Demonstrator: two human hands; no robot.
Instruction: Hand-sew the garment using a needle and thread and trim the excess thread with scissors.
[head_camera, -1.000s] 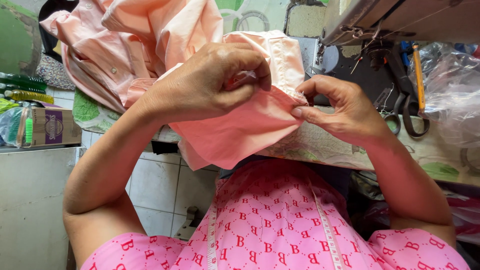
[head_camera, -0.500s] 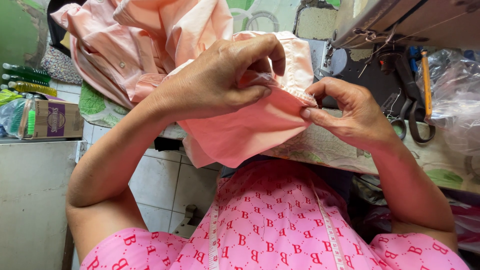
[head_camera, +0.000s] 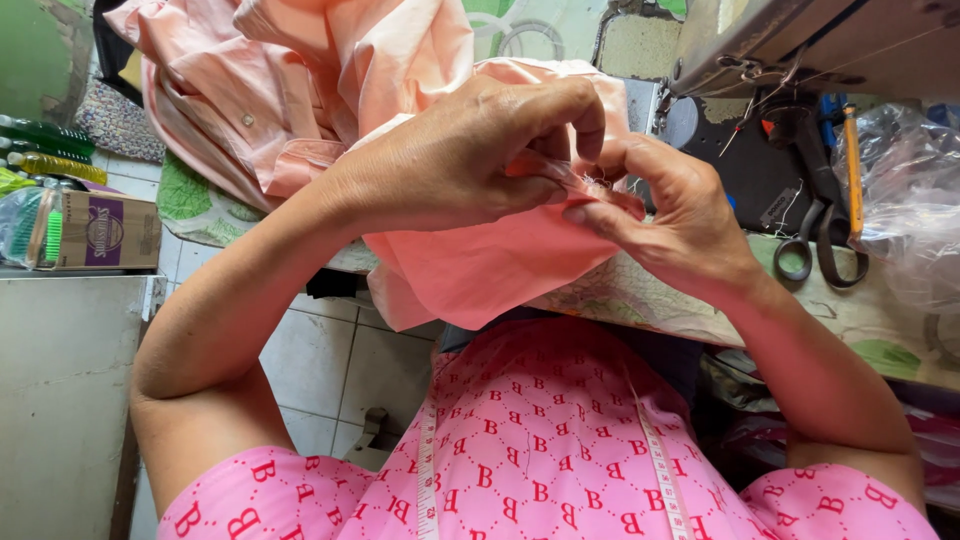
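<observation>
Your left hand (head_camera: 470, 160) and your right hand (head_camera: 660, 215) meet over the folded edge of the peach-pink fabric (head_camera: 480, 265), which hangs off the front edge of the worktable (head_camera: 880, 330) and bunches up in a heap behind your knuckles. The left fingers are curled tight, thumb pressed to forefinger, pinching the fabric edge. The right fingers are drawn together at the tips against the same spot, gripping the cloth just beside the left thumb; a few loose thread ends (head_camera: 590, 180) show there, though it is hard to tell which fingers actually have hold of them.

Your own hands block most of the seam from view, and the bulk of the garment covers the table's left half. To the right, touching the table, lies one pair of dark-handled scissors (head_camera: 820, 240), with one orange-handled tool (head_camera: 852, 155) just beside them and crinkled clear plastic (head_camera: 910, 200) at the far edge. The underside of one sewing machine (head_camera: 790, 45) overhangs the upper right.

On the left, well apart from your hands, stands one small cardboard box (head_camera: 95, 232) with a purple panel, one green-bristled brush (head_camera: 25, 228) against it, and what look like two or three green and yellow bottles (head_camera: 50, 150) lying above. One measuring tape (head_camera: 428, 470) hangs around your neck in two strands over your pink patterned shirt (head_camera: 540, 450).
</observation>
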